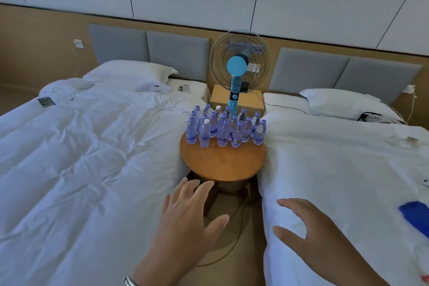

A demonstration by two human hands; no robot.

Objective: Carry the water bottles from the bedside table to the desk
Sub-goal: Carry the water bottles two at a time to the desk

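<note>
Nearest: left hand [185, 220], fingers spreading apart, holding nothing, a silver bangle [130, 282] circling its wrist. Right hand [308, 232], fingers likewise lying apart and gripping nothing, hovering over the edge of the right bed [336, 169]. Beyond both: round wooden table [222, 165] sitting between the right bed and the left bed [81, 158]. Water bottles [222, 127] standing upright, clustering on the table's far half. Behind them: blue pedestal fan [239, 62] facing the camera.
</note>
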